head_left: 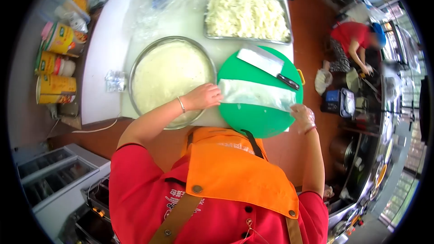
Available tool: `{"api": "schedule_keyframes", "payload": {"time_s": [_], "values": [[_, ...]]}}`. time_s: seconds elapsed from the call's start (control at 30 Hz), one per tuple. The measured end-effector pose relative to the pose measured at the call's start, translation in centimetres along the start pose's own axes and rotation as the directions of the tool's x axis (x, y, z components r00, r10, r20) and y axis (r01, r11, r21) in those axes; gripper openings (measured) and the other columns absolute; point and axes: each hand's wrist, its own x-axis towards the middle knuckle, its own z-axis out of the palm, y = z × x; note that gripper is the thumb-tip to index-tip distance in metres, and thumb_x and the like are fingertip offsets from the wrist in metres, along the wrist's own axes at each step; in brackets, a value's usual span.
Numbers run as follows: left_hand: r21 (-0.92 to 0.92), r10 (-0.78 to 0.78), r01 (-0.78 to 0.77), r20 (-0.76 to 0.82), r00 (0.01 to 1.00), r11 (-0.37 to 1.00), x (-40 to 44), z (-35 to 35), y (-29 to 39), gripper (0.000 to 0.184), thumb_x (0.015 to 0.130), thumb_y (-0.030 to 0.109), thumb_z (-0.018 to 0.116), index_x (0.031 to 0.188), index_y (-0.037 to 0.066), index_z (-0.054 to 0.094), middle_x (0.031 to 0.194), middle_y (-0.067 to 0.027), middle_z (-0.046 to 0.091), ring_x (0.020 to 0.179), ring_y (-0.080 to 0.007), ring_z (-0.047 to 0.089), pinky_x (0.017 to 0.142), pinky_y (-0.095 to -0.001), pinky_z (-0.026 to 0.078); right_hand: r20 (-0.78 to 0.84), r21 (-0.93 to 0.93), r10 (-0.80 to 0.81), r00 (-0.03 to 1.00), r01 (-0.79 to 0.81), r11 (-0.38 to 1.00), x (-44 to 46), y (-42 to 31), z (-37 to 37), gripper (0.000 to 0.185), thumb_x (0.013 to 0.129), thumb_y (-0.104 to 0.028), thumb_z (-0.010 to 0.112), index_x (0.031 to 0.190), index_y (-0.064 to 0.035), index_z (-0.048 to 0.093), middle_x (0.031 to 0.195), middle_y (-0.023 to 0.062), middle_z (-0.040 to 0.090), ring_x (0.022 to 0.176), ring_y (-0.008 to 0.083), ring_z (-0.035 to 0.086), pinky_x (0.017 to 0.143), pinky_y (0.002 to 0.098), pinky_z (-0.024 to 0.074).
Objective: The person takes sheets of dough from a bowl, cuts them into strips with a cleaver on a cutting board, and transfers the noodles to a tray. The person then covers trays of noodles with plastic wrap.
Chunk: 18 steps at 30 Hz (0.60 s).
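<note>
A long, pale folded sheet that looks like a rice noodle sheet lies across the round green cutting board. My left hand, with a bracelet at its wrist, pinches the sheet's left end. At the right end, my right hand, in a clear plastic glove, has its fingers closed on the corner. A cleaver with a black handle rests on the board beyond the sheet, its handle close to the sheet's upper edge. Left of the board, a round metal pan holds a smooth, cream-coloured layer, partly hidden by my left forearm.
Behind the board, a rectangular metal tray holds a heap of cut white strips. Clear plastic film lies on the white table. Yellow tins line the left side. A person in red bends over at the far right.
</note>
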Motion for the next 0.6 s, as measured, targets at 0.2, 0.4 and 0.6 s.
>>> {"api": "schedule_keyframes", "payload": {"time_s": [0.2, 0.4, 0.6], "values": [[0.057, -0.66, 0.722, -0.361, 0.659, 0.69, -6.9, -4.7, -10.3, 0.018, 0.08, 0.004, 0.066, 0.097, 0.005, 0.063, 0.095, -0.0128, 0.06, 0.096, -0.0329, 0.057, 0.085, -0.0425, 0.047, 0.04, 0.346, 0.179, 0.983, -0.182, 0.921, 1.5, -4.6, 0.4, 0.019, 0.083, -0.021, 0.067, 0.098, -0.0098, 0.072, 0.094, 0.0132, 0.071, 0.087, 0.0288, 0.069, 0.078, 0.037, 0.0534], [0.017, -0.797, 0.841, -0.311, 0.518, 0.54, -10.3, -6.1, -18.3, 0.016, 0.082, 0.011, 0.069, 0.097, 0.007, 0.066, 0.099, -0.0112, 0.062, 0.098, -0.0312, 0.057, 0.087, -0.0422, 0.047, 0.142, 0.398, 0.064, 0.988, -0.116, 0.91, 3.1, -10.0, 2.1, 0.021, 0.088, -0.026, 0.065, 0.1, -0.0093, 0.071, 0.093, 0.0133, 0.07, 0.087, 0.0267, 0.068, 0.078, 0.0361, 0.052], [0.125, -0.89, 0.917, -0.222, 0.398, 0.379, -9.1, -5.5, -20.6, 0.016, 0.08, 0.018, 0.073, 0.092, 0.009, 0.068, 0.094, -0.0094, 0.063, 0.097, -0.0301, 0.058, 0.085, -0.041, 0.048, 0.188, 0.321, 0.074, 0.979, -0.133, 0.938, 3.9, -12.1, 2.1, 0.02, 0.088, -0.026, 0.064, 0.099, -0.0096, 0.071, 0.093, 0.0139, 0.071, 0.087, 0.0288, 0.068, 0.078, 0.0374, 0.0523]]}}
